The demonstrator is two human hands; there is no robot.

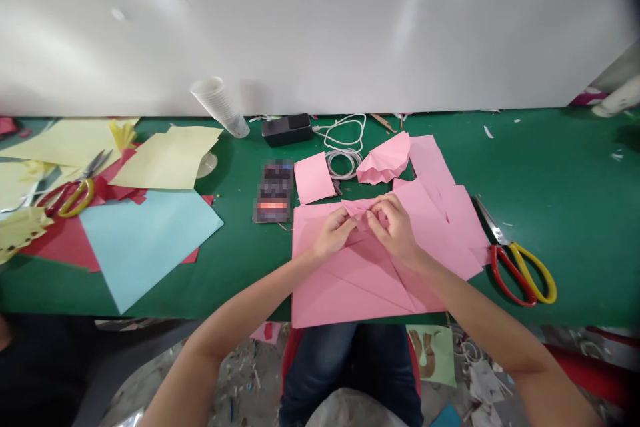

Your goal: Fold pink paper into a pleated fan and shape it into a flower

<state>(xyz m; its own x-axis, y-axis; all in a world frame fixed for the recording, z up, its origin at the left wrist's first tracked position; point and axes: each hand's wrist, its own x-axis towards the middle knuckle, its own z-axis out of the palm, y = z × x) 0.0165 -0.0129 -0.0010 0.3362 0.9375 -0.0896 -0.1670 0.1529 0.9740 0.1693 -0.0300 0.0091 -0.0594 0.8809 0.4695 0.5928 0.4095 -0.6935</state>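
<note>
A folded piece of pink paper (361, 208) is pinched between my two hands, above several large pink sheets (345, 293) on the green table. My left hand (336, 232) grips its left side with thumb and fingers pressed together. On the other side my right hand (393, 223) holds it close to the middle, fingertips bent inward. The fingers partly hide the folds. Just beyond lie a pleated pink paper fan (385, 159) and a small pink square (314, 178).
Scissors (515, 253) with red and yellow handles lie right of the sheets. A phone (274, 192), a black box (287, 130) with a coiled white cable (345, 161) and stacked paper cups (220, 107) are behind. Blue paper (150, 240) and another pair of scissors (75, 193) lie left.
</note>
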